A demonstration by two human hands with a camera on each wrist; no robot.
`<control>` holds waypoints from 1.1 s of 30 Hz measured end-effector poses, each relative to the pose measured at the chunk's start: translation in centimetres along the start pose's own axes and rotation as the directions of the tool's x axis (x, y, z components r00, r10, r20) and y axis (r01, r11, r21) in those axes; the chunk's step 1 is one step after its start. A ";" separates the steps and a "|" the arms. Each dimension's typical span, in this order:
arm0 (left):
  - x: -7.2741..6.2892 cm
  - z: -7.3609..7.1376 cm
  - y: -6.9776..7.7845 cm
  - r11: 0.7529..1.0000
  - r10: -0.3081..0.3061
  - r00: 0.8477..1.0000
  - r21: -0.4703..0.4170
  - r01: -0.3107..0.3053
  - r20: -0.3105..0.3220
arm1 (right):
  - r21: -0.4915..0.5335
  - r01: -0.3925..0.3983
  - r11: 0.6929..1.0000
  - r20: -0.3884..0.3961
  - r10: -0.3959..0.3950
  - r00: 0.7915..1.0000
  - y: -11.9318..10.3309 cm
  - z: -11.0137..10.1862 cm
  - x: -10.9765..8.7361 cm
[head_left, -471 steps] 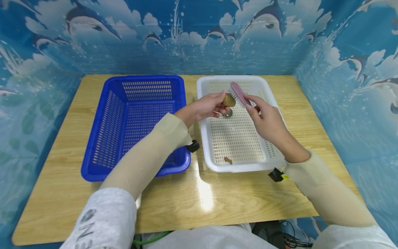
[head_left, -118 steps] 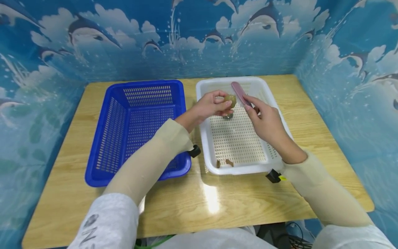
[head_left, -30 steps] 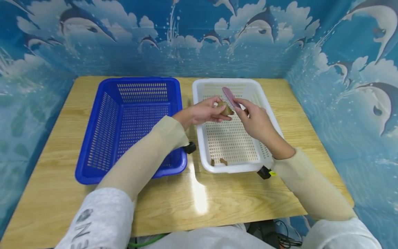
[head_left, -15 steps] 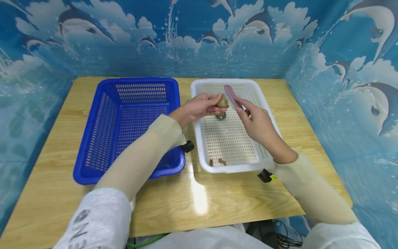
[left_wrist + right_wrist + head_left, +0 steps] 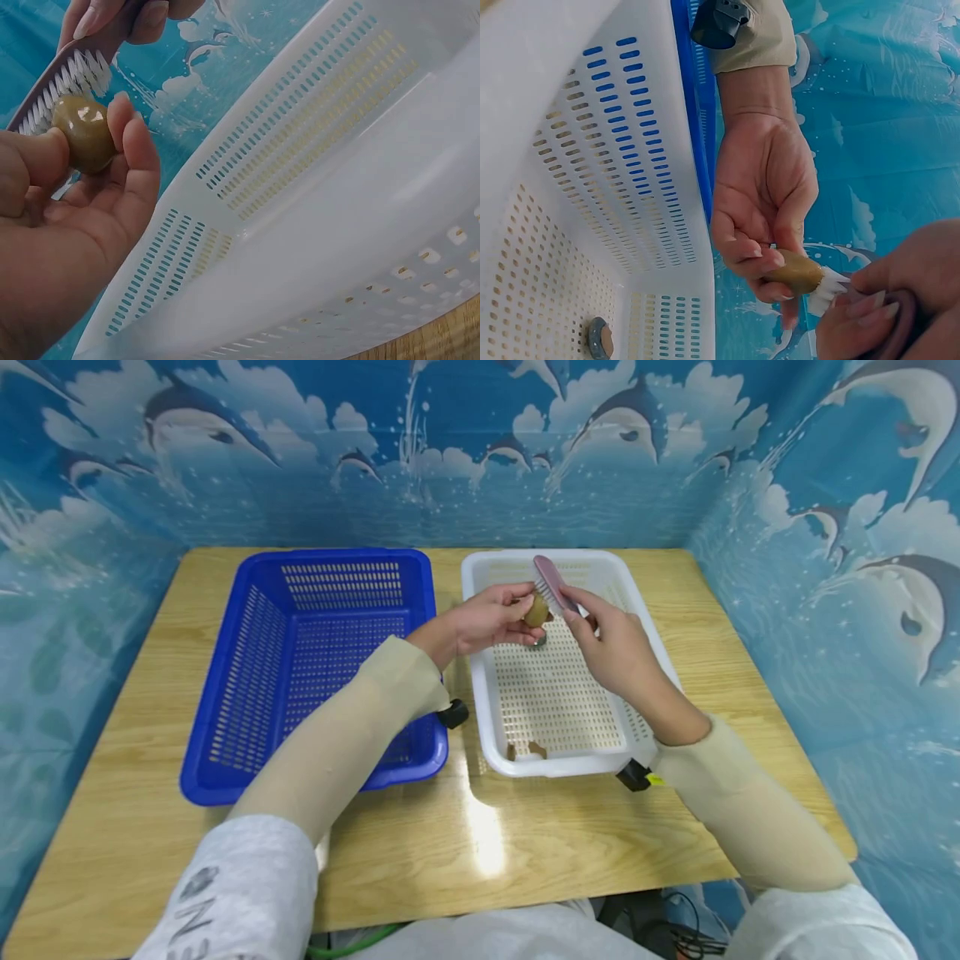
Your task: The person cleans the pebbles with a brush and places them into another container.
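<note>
Above the far half of the white basket (image 5: 480, 710), my left hand (image 5: 487, 622) pinches a glossy, olive-brown rounded object (image 5: 88, 139) between thumb and fingers. Its exact kind does not show. A dull pink brush (image 5: 551, 580) with white bristles is gripped by my right hand (image 5: 615, 647), thumb and fingers round its near end. In the left wrist view, the bristles (image 5: 79, 79) are right at the object's upper side. The right wrist view has the bristles against the object's end. Below lies a small round piece (image 5: 600, 339), grey-rimmed with a brown middle, on the basket floor.
To the left stands a blue basket (image 5: 217, 693), its right rim beneath my left forearm. Brown scraps (image 5: 537, 749) lie at the white basket's near end. Both baskets are on a wooden table (image 5: 420, 852), with a dolphin-printed sheet (image 5: 450, 502) behind and at the sides.
Between the recent frames the object has turned in my left fingers and the brush has shifted slightly left and away. Since the oldest frame, a second brown scrap has appeared in the white basket.
</note>
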State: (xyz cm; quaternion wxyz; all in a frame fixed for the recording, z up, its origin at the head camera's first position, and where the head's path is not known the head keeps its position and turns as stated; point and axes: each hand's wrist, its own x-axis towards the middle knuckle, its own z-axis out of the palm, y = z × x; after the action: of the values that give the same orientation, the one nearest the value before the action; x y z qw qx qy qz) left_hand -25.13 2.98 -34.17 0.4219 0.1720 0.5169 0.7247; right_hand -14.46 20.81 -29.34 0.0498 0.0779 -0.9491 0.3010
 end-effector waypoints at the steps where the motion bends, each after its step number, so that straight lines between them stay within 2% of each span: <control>1: 0.0 0.0 0.0 1.000 -0.002 1.000 -0.002 0.002 -0.015 | -0.002 0.000 1.000 -0.004 0.000 1.000 0.0 0.0 -0.1; 4: 0.2 -0.1 -0.1 1.000 0.004 0.996 0.006 -0.003 -0.089 | -0.006 0.004 1.000 -0.011 -0.004 1.000 0.1 0.0 -0.4; 7: 0.5 -0.1 -0.1 1.000 0.019 0.985 0.007 -0.018 -0.172 | -0.005 0.008 1.000 -0.013 -0.008 1.000 0.2 0.1 -0.7; 9: 0.6 -0.1 -0.1 0.999 0.033 0.981 0.012 -0.031 -0.191 | -0.003 0.007 1.000 -0.012 -0.007 1.000 0.3 0.1 -0.9; 12: 0.6 0.0 -0.2 0.999 0.041 0.983 0.023 -0.037 -0.177 | -0.006 -0.002 1.000 -0.016 0.002 1.000 0.4 0.0 -0.9; 19: 0.4 0.4 -0.1 0.998 0.020 0.996 0.058 -0.015 -0.092 | -0.014 -0.002 1.000 -0.016 0.002 1.000 0.4 -0.1 -0.5; 26: 0.3 0.2 -0.1 0.995 0.021 0.996 0.098 -0.013 -0.081 | -0.001 -0.034 0.999 0.003 0.034 0.999 0.9 -0.3 -0.5; 29: 0.5 0.1 -0.2 0.992 0.033 0.993 0.122 -0.020 -0.110 | 0.001 -0.036 0.999 -0.003 0.036 0.999 1.0 -0.3 -0.6; 33: 0.6 0.1 -0.3 0.990 0.052 0.979 0.140 -0.024 -0.198 | 0.002 -0.043 0.999 -0.010 0.043 0.999 1.1 -0.3 -0.9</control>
State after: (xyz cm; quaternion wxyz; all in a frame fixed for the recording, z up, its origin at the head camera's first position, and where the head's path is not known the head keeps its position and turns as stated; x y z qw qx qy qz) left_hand -25.29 3.58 -34.55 0.3407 0.1363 0.6019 0.7093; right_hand -13.78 22.02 -29.85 0.0480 0.0561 -0.9500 0.3032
